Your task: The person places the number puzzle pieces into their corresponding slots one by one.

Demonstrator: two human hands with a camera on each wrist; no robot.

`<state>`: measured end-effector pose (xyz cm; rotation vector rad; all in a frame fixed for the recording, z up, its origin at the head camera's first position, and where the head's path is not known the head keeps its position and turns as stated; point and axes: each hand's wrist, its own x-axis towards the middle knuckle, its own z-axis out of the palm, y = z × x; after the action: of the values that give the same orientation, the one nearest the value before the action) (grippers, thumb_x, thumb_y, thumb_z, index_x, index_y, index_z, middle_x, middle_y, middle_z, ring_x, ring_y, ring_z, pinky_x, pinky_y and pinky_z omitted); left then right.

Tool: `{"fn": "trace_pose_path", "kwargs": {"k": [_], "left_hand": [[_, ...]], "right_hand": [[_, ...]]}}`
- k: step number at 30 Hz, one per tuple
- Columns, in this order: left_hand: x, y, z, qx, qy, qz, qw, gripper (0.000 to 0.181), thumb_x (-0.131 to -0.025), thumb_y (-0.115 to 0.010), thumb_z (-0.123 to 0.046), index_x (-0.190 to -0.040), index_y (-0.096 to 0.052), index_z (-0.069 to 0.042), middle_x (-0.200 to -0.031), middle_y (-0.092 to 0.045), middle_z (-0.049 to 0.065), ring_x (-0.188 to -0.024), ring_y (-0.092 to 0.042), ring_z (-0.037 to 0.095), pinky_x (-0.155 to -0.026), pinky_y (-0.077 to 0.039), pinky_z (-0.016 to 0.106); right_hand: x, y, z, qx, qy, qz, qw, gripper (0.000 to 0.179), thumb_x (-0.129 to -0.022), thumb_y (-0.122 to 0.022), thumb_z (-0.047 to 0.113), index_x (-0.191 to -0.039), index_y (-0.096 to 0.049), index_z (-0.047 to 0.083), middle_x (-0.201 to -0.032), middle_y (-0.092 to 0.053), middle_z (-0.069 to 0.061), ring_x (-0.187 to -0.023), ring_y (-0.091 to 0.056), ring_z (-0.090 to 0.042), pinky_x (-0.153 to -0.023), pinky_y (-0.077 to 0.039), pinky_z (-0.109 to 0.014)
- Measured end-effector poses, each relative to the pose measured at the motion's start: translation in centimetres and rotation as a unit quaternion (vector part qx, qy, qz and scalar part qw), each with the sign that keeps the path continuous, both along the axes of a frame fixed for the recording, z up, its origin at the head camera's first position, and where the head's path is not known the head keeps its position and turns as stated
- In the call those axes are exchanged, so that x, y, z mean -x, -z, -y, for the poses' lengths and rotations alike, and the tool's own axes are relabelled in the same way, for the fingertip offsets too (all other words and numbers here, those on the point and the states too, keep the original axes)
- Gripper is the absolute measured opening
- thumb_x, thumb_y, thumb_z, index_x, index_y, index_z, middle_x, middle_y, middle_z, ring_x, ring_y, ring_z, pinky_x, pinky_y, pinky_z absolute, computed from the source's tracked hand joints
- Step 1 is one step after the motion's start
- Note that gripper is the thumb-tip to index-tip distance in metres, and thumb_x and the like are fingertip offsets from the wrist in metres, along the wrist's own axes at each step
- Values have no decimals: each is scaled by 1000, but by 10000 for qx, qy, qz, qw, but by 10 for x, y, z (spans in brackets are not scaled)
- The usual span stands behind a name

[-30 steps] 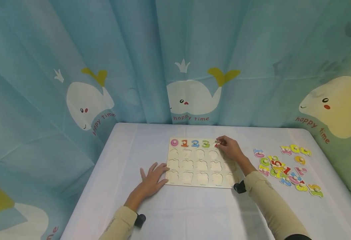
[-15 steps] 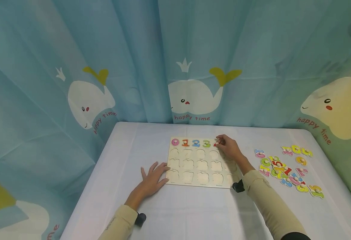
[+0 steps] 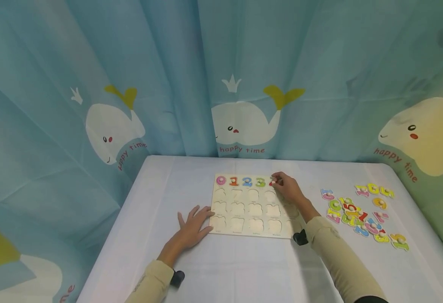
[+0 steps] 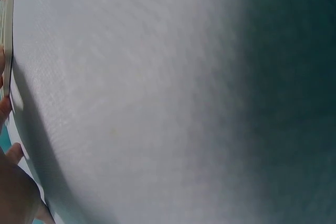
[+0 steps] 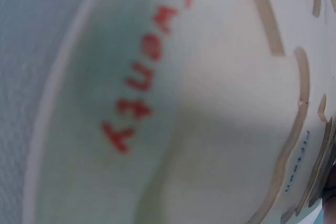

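Note:
A pale wooden number puzzle board [image 3: 245, 213] lies on the table, its top row holding the knobbed pieces 0 [image 3: 221, 180], 1 [image 3: 234, 181], 2 [image 3: 247, 182] and 3 [image 3: 260, 182]. At the row's right end my right hand [image 3: 290, 187] pinches a red number piece [image 3: 272, 182], mostly hidden by the fingers. My left hand [image 3: 192, 230] lies with spread fingers, thumb and fingertips at the board's left edge. In the left wrist view, that hand [image 4: 16, 192] and the board's edge [image 4: 7, 30] show at far left. Close up, the right wrist view has the recess marked "Twenty" [image 5: 210, 103].
Several colourful number pieces [image 3: 350, 206] lie loosely heaped to the right of the board, some overlapping. A single 9-and-1 piece [image 3: 399, 241] sits at their near end. Behind the white table [image 3: 236, 273] hangs a blue curtain [image 3: 176, 105] printed with whales.
The right hand, with the red number piece, has shifted very slightly at the top row. My left hand stays at the board's left edge.

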<state>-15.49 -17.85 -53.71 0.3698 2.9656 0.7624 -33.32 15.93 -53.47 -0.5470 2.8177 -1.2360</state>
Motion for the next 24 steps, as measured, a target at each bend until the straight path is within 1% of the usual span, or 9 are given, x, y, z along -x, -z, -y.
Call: {"fn": "trace_pose_path", "kwargs": {"k": [4,10,14,18,21,24], "left_hand": [[-1,-1,0,20,10,-13,10000,42,-92,-58,-31,-131,-51,-18,-145,-39,4,-136,-20,36,-93,6,75],[-1,0,-1,41,-10,-15,10000,42,-92,-59,-31,-131,-51,-18,-145,-39,5,-136,-21,36,-93,6,76],[-2,-1,-1,42,-3,-24,10000,42,-92,-59,-32,-131,-51,-18,-145,-39,5,-136,-21,36,-93,5,76],[-2,-2,-2,-12,-5,-26,10000,42,-92,-59,-30,-131,-51,-17,-144,-40,5,-136,-21,37,-93,6,75],[-3,-1,-1,-23,-26,0,10000,42,-92,-58,-31,-131,-51,-17,-145,-39,4,-137,-20,36,-94,7,74],[-2,0,-1,-2,-19,-23,10000,42,-92,-58,-31,-132,-51,-18,-144,-40,4,-137,-20,36,-94,6,75]], "right_hand": [[-1,1,1,-57,-42,-145,9999,31,-91,-61,4,-120,-55,-3,-96,-60,-12,-76,-55,-23,-69,-45,-38],[-3,1,2,-26,-62,-272,9996,32,-91,-60,3,-121,-54,-5,-95,-60,-13,-75,-55,-22,-68,-45,-39],[-3,2,-1,-51,-172,-207,9996,36,-92,-56,-1,-127,-50,-5,-99,-59,-15,-81,-56,-26,-72,-46,-42],[-1,0,-7,-194,-230,-127,9995,43,-91,-54,-5,-133,-45,-4,-105,-56,-20,-91,-55,-32,-82,-45,-47],[-1,-3,-14,-201,-93,-117,9997,44,-91,-53,-5,-134,-44,-4,-106,-55,-22,-95,-55,-35,-86,-44,-50],[-1,-4,-24,-95,72,-169,9998,41,-92,-53,-3,-132,-45,-4,-105,-57,-22,-95,-55,-35,-85,-45,-49]]}}
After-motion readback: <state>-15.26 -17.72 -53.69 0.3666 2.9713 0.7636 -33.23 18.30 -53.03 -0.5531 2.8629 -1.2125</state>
